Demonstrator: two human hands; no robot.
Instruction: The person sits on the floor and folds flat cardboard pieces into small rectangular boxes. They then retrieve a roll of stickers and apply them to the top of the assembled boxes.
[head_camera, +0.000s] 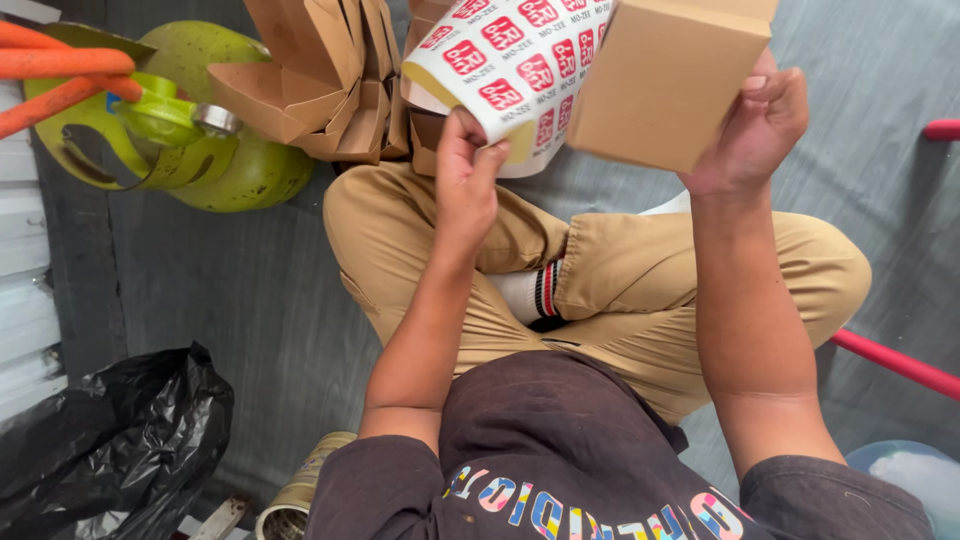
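Fingers (482, 140) of the left hand (465, 185) are bent shut & pinch the bottom edge of a sticker sheet (510, 65), white w/ rows of red square stickers. Sheet curls over the hand & sits up near the top edge of the view. Right hand (750, 135) is closed on a plain brown cardboard box (665, 75): thumb on the near face, other fingers hidden behind the box. Box is held up in the air just right of the sheet, touching it or almost, can't tell which.

Person sits cross-legged on a grey floor (230, 290), tan pants (620, 270), one white sock w/ dark stripes (535, 295) showing btwn the legs. Behind the sheet, a pile of folded brown boxes (320, 75) lies on the floor past the knees. Left of the pile stands a green gas tank (235, 160) w/ an orange hose (60, 65) at the top left corner. Black plastic bag (110, 440) sits at the bottom left.
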